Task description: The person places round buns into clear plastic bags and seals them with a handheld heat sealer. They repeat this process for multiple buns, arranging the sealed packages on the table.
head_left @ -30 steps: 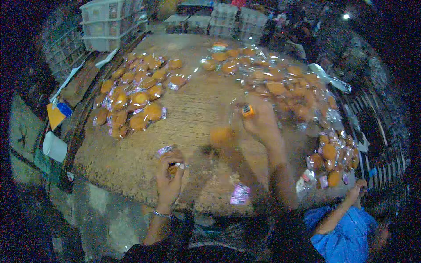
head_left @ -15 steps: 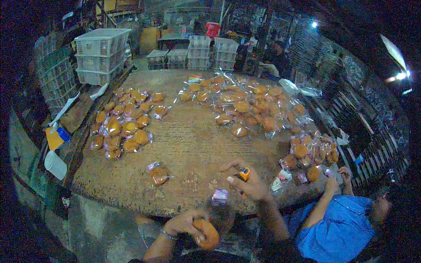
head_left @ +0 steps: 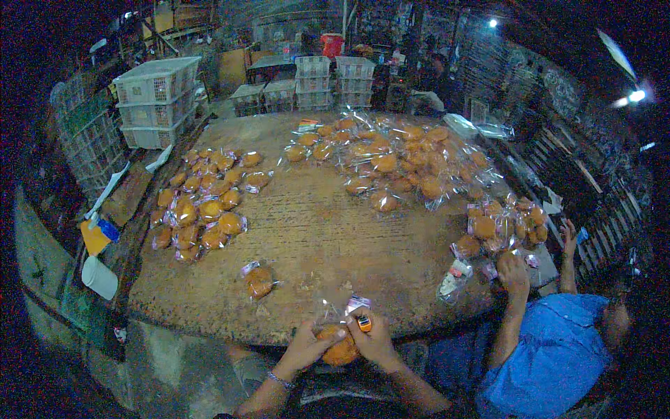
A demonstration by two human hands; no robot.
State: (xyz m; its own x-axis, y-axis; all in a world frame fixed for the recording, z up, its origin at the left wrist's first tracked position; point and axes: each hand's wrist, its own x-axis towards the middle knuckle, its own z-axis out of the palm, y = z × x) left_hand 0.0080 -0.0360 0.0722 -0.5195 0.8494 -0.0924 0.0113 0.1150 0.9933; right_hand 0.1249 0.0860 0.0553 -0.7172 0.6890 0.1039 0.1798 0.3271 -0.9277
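At the table's near edge I hold a round, orange-brown bun [head_left: 340,352] in a clear plastic bag. My left hand [head_left: 306,348] is closed around its left side, thumb on top. My right hand [head_left: 377,341] is closed at the bag's upper right, holding a small orange tool [head_left: 364,324] that looks like a stapler. Just above the fingers are pink-and-white paper labels [head_left: 358,303]; whether they touch the bag I cannot tell. Another bagged bun with a label [head_left: 259,282] lies on the wooden table [head_left: 300,230], ahead and to the left.
Labelled bagged buns [head_left: 209,209] cover the table's left side. A larger pile of bagged buns [head_left: 419,160] fills the far right. At right, a person in a blue shirt [head_left: 551,349] reaches toward more bagged buns [head_left: 485,227]. Stacked plastic crates [head_left: 157,105] stand beyond the left edge.
My right hand has come down and left with the orange tool to meet the bun. My left hand has raised the bun slightly. The co-worker's hands have moved apart.
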